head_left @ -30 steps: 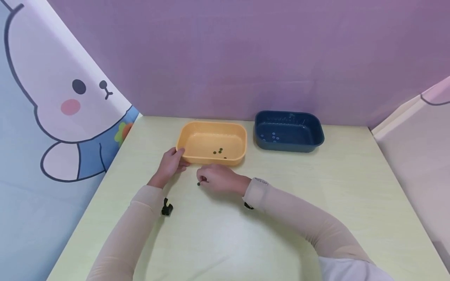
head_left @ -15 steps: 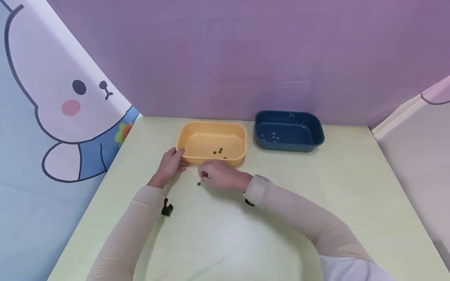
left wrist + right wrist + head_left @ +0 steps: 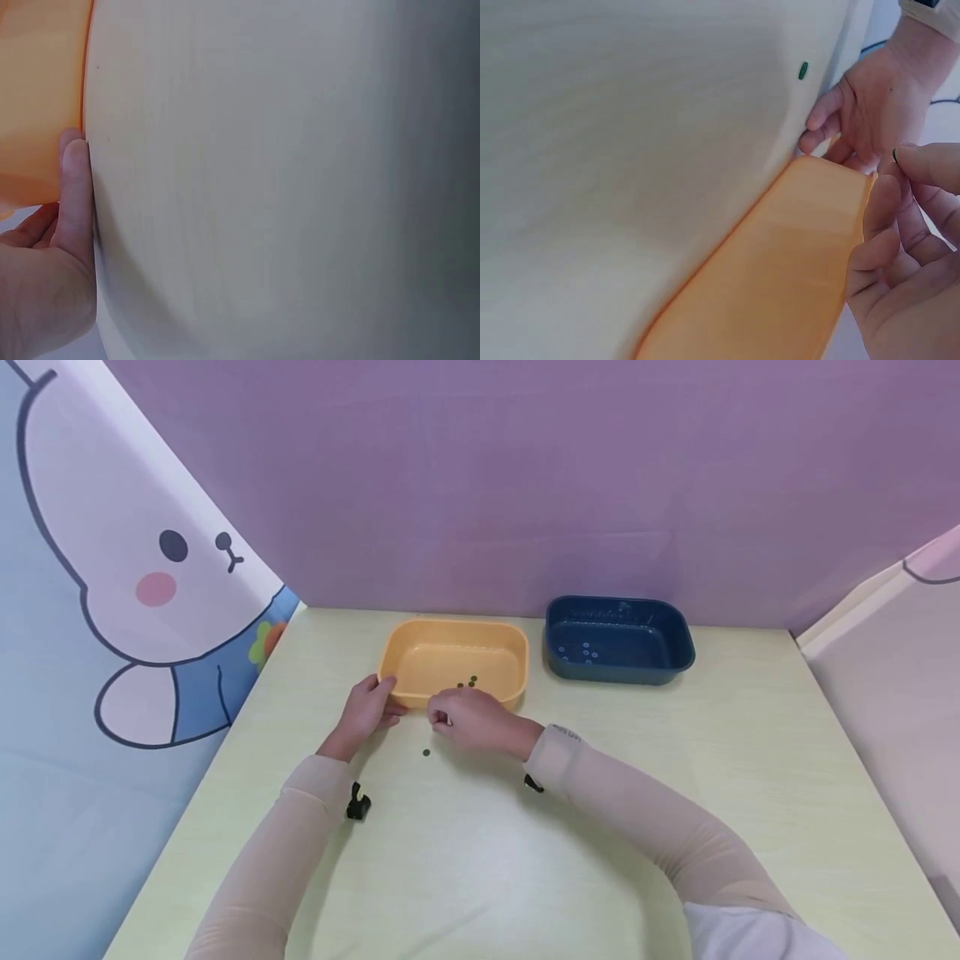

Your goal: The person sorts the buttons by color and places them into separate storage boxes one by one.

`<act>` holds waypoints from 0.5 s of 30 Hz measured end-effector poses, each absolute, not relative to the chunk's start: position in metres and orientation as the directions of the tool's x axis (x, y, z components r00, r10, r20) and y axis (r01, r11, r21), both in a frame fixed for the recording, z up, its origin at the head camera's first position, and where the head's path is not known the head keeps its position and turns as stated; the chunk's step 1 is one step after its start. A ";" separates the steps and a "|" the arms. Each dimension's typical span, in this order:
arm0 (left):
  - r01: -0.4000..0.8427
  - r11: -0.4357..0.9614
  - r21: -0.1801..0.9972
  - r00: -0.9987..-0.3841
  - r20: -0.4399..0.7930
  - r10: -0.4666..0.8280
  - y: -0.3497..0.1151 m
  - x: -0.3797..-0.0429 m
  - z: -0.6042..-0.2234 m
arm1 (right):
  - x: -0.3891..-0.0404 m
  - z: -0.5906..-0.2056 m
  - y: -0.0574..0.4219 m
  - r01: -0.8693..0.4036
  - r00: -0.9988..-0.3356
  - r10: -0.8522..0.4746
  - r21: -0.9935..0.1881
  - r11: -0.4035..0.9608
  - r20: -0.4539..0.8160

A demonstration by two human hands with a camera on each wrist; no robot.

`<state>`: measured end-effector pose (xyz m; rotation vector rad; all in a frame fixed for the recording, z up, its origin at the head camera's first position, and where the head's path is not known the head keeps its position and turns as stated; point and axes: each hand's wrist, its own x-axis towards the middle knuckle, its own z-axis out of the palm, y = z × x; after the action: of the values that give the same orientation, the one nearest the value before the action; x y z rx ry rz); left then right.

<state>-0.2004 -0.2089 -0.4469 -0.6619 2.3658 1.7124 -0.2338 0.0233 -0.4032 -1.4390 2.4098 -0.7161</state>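
Observation:
My left hand (image 3: 366, 714) holds the near left corner of the yellow-orange plastic tray (image 3: 453, 700), with the thumb over its rim and the fingers against the outside. My right hand (image 3: 480, 720) is raised at the tray's front wall, overlapping the rim in the head view. Between its thumb and forefinger it pinches a small green disc (image 3: 895, 155), seen edge-on in the right wrist view. Another green disc (image 3: 426, 752) lies on the table in front of the tray. Inside the tray are several green discs (image 3: 473, 678), partly hidden by the right hand.
A dark blue tray (image 3: 622, 674) stands to the right of the yellow one, with several small pale blue rings (image 3: 587, 653) in it. A purple backdrop (image 3: 480, 485) rises behind the table (image 3: 480, 860). Printed fabric (image 3: 112, 610) stands along the left side.
My right hand has lifted from the table toward the tray's front rim, a green disc pinched in it. The disc left on the table is now fully uncovered. My left hand stays put.

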 end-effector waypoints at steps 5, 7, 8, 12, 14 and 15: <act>-0.437 0.252 0.863 -0.889 -0.374 -0.263 -0.209 -0.201 -0.445 | -0.240 -0.398 0.022 -0.700 -0.526 -0.850 -0.589 0.405 0.041; -0.436 0.250 0.864 -0.890 -0.373 -0.263 -0.209 -0.201 -0.445 | -0.242 -0.397 0.021 -0.676 -0.540 -0.840 -0.620 0.398 0.049; -0.434 0.250 0.865 -0.890 -0.371 -0.264 -0.209 -0.201 -0.444 | -0.243 -0.396 0.021 -0.664 -0.546 -0.836 -0.636 0.392 0.055; -0.425 0.249 0.870 -0.894 -0.360 -0.267 -0.209 -0.201 -0.445 | -0.246 -0.396 0.021 -0.623 -0.574 -0.816 -0.684 0.380 0.069; -0.422 0.251 0.871 -0.895 -0.357 -0.266 -0.209 -0.201 -0.447 | -0.248 -0.396 0.021 -0.601 -0.588 -0.806 -0.706 0.375 0.071; -0.419 0.252 0.872 -0.897 -0.355 -0.263 -0.209 -0.200 -0.447 | -0.249 -0.396 0.021 -0.589 -0.597 -0.799 -0.716 0.375 0.073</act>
<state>-0.2004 -0.2095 -0.4473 -0.6516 2.3739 1.7229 -0.2491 0.0210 -0.3964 -1.2252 2.3527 -1.0468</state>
